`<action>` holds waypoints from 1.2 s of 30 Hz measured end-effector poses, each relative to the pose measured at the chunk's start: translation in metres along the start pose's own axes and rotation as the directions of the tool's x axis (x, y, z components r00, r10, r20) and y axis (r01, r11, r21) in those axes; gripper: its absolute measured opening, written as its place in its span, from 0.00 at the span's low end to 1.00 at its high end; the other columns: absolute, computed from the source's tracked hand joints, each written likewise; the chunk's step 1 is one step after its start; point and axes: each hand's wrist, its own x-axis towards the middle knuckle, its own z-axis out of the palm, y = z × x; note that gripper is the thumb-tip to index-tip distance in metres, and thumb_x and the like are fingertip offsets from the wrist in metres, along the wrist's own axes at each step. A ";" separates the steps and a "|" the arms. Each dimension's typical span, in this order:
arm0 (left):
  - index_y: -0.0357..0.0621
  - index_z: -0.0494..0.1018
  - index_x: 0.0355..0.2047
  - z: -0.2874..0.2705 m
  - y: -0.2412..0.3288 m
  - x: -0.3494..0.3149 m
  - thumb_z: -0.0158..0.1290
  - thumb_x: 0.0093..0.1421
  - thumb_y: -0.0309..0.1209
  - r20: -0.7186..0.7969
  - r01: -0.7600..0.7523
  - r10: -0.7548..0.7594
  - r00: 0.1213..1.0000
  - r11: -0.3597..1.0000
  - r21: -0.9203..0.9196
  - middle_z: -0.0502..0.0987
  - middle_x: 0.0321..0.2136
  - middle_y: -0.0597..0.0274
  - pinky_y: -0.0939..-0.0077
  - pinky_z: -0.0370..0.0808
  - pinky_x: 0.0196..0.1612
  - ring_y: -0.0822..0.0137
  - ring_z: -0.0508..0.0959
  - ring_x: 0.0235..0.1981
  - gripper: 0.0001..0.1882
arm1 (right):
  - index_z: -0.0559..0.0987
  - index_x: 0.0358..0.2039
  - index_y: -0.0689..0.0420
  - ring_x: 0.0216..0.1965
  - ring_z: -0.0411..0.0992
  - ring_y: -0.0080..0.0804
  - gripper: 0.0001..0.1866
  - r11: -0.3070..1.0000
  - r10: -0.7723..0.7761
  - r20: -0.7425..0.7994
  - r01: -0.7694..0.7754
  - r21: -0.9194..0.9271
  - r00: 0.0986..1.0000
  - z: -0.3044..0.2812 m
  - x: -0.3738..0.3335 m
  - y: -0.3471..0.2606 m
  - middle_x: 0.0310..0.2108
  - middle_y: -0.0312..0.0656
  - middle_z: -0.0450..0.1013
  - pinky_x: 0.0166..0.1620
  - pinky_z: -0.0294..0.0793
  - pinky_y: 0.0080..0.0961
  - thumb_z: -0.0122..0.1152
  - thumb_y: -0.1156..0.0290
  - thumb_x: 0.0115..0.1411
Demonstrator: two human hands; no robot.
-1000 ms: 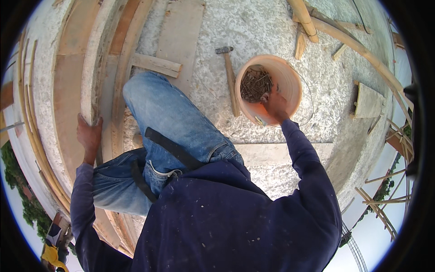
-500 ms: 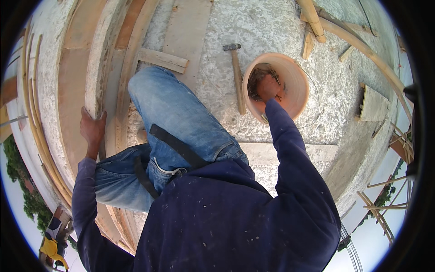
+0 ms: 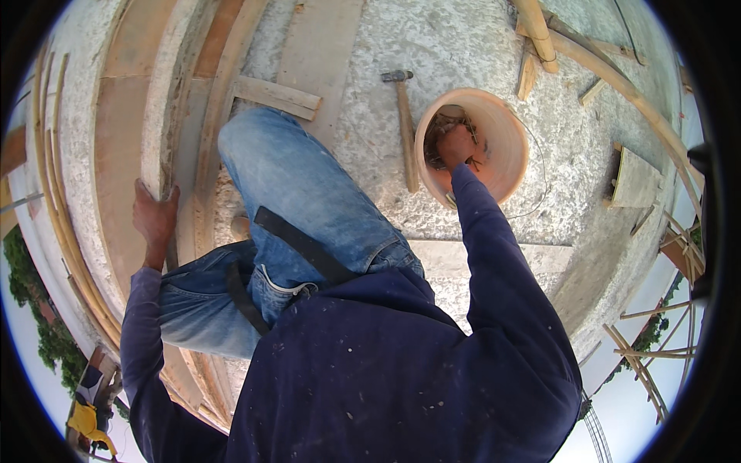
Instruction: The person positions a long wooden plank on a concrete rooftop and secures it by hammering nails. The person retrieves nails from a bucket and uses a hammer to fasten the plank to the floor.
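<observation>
My left hand [image 3: 155, 214] is wrapped round the near end of a long pale wooden beam [image 3: 163, 108], thumb on one side and fingers on the other. Deep inside a peach-coloured plastic bucket [image 3: 509, 154] is my right hand [image 3: 457, 145], at the heap of thin dark pieces [image 3: 441, 127] that look like nails. Its fingers are hidden by the hand itself and the shade. Just left of the bucket lies a hammer [image 3: 407, 135] with a wooden handle, its metal head pointing away from me.
A short board [image 3: 278, 96] lies beyond my bent knee. Bamboo poles [image 3: 617, 81] cross at the far right, near a small wooden panel [image 3: 637, 177]. More thin poles [image 3: 58, 201] run along the left edge. A person in yellow [image 3: 85, 420] is at the lower left.
The view has shifted very slightly. My left hand still grips the beam, and my right hand stays in the bucket with hardly any movement.
</observation>
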 end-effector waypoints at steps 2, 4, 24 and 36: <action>0.43 0.69 0.52 -0.001 0.000 0.000 0.69 0.53 0.48 0.017 0.001 -0.001 1.000 1.000 -0.015 0.82 0.40 0.38 0.40 0.76 0.46 0.33 0.81 0.44 0.34 | 0.87 0.38 0.62 0.43 0.83 0.57 0.21 0.997 0.074 -0.001 -0.073 0.038 0.997 0.003 -0.002 -0.007 0.40 0.60 0.82 0.48 0.82 0.46 0.72 0.55 0.56; 0.43 0.69 0.54 -0.001 0.000 0.000 0.69 0.53 0.48 0.028 0.012 -0.011 1.000 1.000 -0.016 0.82 0.42 0.38 0.41 0.76 0.47 0.34 0.81 0.45 0.36 | 0.86 0.37 0.67 0.43 0.83 0.56 0.22 0.979 0.128 0.043 -0.133 0.152 0.991 0.005 -0.001 -0.010 0.40 0.62 0.82 0.49 0.81 0.45 0.71 0.57 0.56; 0.37 0.67 0.61 -0.003 0.006 -0.004 0.69 0.53 0.47 0.062 0.071 -0.069 0.996 0.997 -0.027 0.81 0.48 0.37 0.47 0.77 0.52 0.38 0.81 0.49 0.42 | 0.84 0.38 0.67 0.41 0.82 0.62 0.21 0.992 -0.023 0.156 0.004 0.124 0.988 0.023 -0.010 -0.012 0.39 0.66 0.81 0.44 0.82 0.52 0.63 0.58 0.63; 0.40 0.68 0.59 -0.006 0.015 -0.006 0.69 0.54 0.49 -0.025 0.034 -0.033 0.999 0.999 0.006 0.83 0.44 0.42 0.48 0.78 0.49 0.42 0.83 0.46 0.40 | 0.75 0.44 0.51 0.32 0.71 0.24 0.09 0.001 -0.014 0.481 -0.481 0.877 0.877 -0.046 -0.010 0.018 0.33 0.32 0.72 0.37 0.75 0.26 0.53 0.60 0.73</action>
